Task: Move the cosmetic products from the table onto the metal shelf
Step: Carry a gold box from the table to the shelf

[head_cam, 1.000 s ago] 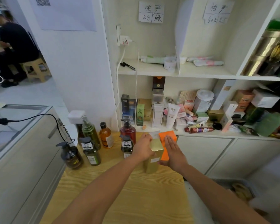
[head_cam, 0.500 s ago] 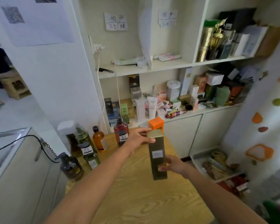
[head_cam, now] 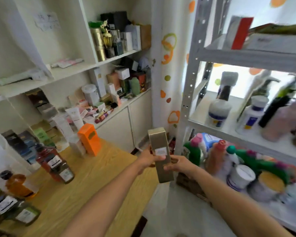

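Gold box [head_cam: 160,153] upright in mid-air, left hand [head_cam: 148,159] and right hand [head_cam: 179,165] both curled around it.

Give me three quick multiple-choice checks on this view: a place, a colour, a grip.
1. Where is the orange box?
A. on the floor
B. on the table
C. on a chair

2. What colour is the tall box being carried?
A. blue
B. red
C. gold

3. How is the tall box held?
A. by both hands
B. by one hand
C. not held, lying flat

Answers: 1 B, it stands on the wooden top. 2 C, its card is gold with a pale label. 3 A, the left hand and right hand each grip it.
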